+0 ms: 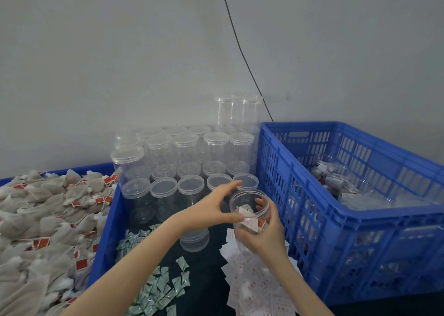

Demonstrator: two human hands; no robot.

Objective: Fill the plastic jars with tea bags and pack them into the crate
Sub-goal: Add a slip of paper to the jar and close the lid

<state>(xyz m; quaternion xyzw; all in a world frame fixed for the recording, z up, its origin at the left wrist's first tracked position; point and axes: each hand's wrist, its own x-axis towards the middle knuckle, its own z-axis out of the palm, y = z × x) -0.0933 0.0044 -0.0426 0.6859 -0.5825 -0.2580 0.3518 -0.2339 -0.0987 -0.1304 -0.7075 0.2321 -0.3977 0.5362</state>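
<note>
Item 1: clear plastic jar (249, 210), lidless, tilted toward the viewer, hanging in the air above the dark work surface (206, 289), just beside the left wall of the blue crate (312, 222). A few tea bags with white and red paper tags are lying inside it. The right hand (262, 238) is cupping it from below, fingers curled round its body. The left hand (213, 207) is reaching to its rim, thumb and fingers spread and curved round the near side of the mouth.

Item 2: stock of lidded clear jars (187, 157), standing in rows behind the hands, two more stacked higher at the back against the wall.

Item 3: blue crate, to the right, holding several jars (341, 181) with tea bags.

Item 4: loose tea bags (43, 219), mesh, with red tags on strings, piled in a blue tray (105, 234) to the left.

Item 5: small green-and-white sachets (163, 289), scattered on the work surface.

Item 6: white slips with red print (254, 289), lying under the right forearm. The writing on tags, sachets and slips is too blurred to read.
</note>
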